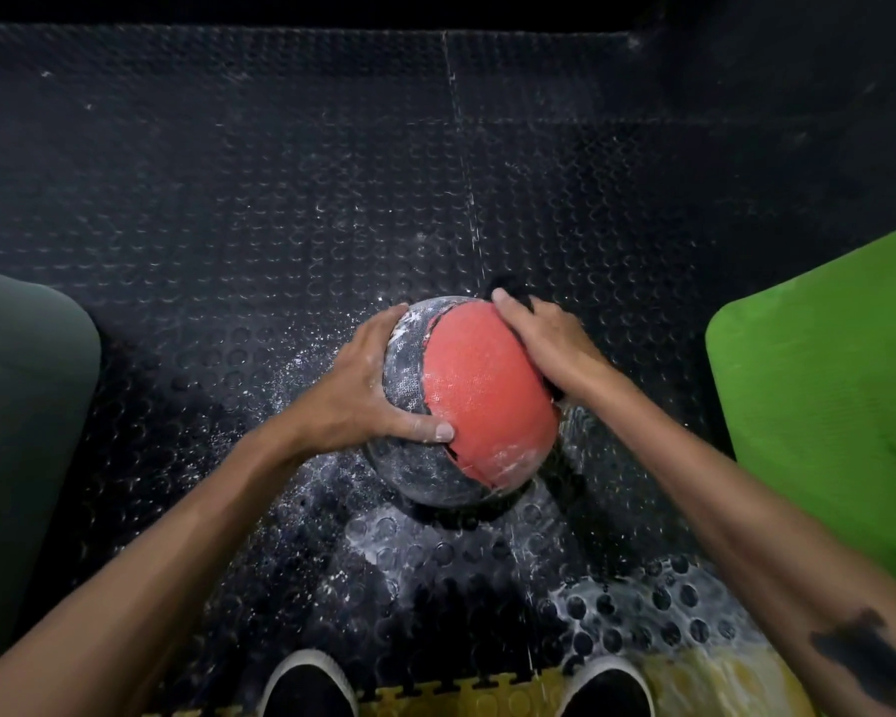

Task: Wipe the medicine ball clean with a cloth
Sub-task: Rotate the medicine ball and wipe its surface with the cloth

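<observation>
Ball (479, 385) sits on the studded floor (228, 199) between the shoes (309, 685), white powder dusting its grey side. Left hand (363, 390) cups it, fingers spread, thumb pressed near the seam, likely steadying it. Right hand (549, 338) presses a dark cloth (513, 292) flat against the red panel to wipe.

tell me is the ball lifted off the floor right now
No, the medicine ball sits on the studded black floor mat, with the left hand steadying its side and the right hand pressing a dark cloth on it.
</observation>
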